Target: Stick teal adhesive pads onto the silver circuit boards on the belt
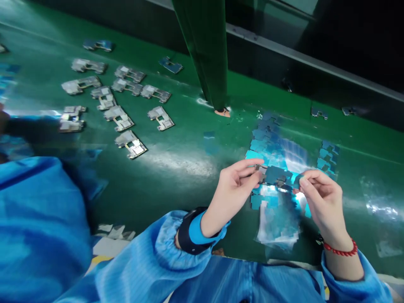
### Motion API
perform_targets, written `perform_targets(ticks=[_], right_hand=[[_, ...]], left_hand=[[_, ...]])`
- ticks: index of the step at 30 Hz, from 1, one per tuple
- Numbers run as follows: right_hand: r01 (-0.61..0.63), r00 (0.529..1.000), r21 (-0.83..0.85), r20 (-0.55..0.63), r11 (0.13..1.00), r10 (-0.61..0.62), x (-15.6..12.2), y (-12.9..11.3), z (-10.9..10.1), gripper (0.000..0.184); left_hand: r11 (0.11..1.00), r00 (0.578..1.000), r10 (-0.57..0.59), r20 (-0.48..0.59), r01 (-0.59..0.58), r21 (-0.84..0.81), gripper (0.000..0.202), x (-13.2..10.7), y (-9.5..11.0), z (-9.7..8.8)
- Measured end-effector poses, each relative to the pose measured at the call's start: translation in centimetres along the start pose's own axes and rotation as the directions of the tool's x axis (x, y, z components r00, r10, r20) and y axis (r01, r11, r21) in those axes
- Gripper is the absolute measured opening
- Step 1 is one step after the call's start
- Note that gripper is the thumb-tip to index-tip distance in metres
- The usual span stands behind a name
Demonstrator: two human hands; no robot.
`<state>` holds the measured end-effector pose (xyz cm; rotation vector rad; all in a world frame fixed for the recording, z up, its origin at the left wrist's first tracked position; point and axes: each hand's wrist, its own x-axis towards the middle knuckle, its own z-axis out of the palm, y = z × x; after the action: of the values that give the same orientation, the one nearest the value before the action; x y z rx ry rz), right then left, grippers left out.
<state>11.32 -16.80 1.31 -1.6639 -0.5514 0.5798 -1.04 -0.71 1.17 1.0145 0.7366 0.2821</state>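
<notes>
My left hand (233, 185) and my right hand (322, 198) pinch the two ends of a small dark circuit board (277, 176) and hold it level just above the green belt (176, 176). The left fingers grip its left end, the right fingers its right end. Under the board lies a clear plastic sheet (277, 227) with blue film pieces (265, 134) on it. Both wrists wear blue sleeves; the left has a black wrist strap, the right a red bead bracelet.
Several silver-grey circuit boards (126, 118) lie spread on the belt at the left. A few blue-covered boards (170, 64) lie farther back. A green upright post (205, 50) stands mid-belt. Another person's blue sleeve (38, 210) fills the left foreground.
</notes>
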Motion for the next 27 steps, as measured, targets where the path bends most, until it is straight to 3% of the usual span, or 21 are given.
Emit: perform_targets(ticks=[4,11,19,27], right_hand=[[0.005,1.000,-0.013,-0.027,1.000,-0.005,-0.1,-0.2,-0.3,0.004],[-0.052,0.998,-0.015,0.023,0.999,0.053,0.0,-0.4,-1.0,0.003],[-0.008,1.000,-0.104,-0.014,0.995,0.007,0.0,-0.6,-0.9,0.005],[-0.008,0.999,-0.143,-0.036,0.990,0.003,0.0,-0.8,-0.9,0.003]], left_hand=[[1.000,1.000,-0.005,-0.004,0.005,-0.011,0.027,-0.2,0.1,0.0],[0.997,0.993,-0.023,0.113,0.032,-0.073,0.027,-0.3,0.6,0.1],[0.999,0.981,-0.026,0.194,0.033,-0.032,0.028,-0.8,1.3,-0.1],[0.999,0.969,0.031,0.245,-0.036,0.019,0.039,-0.8,1.1,-0.2]])
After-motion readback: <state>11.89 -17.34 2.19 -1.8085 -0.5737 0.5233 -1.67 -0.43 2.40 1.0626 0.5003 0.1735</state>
